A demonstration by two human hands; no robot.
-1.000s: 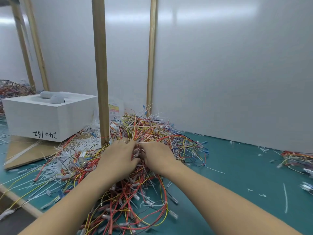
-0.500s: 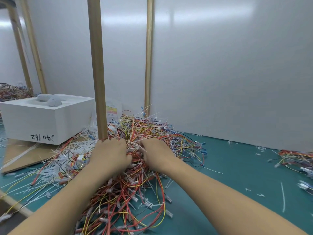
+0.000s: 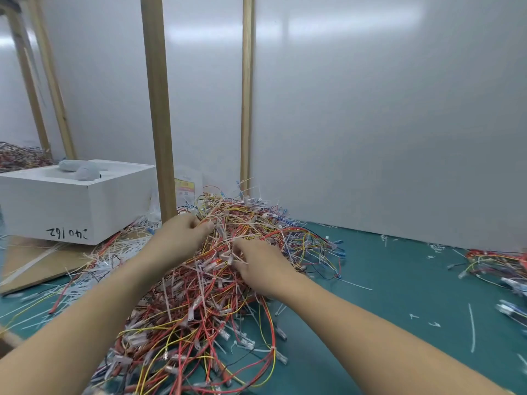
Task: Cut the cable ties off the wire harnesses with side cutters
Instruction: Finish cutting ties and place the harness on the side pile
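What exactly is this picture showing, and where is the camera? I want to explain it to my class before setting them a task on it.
There is no machine here. A person works with bare hands, and one camera worn on the head looks forward and down, so you see the forearms from the wearer's own side. The left hand and the right hand both reach into a tangled heap of wire harnesses in red, yellow and other colours, with fingers curled round strands near its top. The heap lies on a green table. Loose white cable ties are scattered to its left. A white box stands behind them beside a wooden post, and a second heap lies at the right edge. No side cutters show in the picture.
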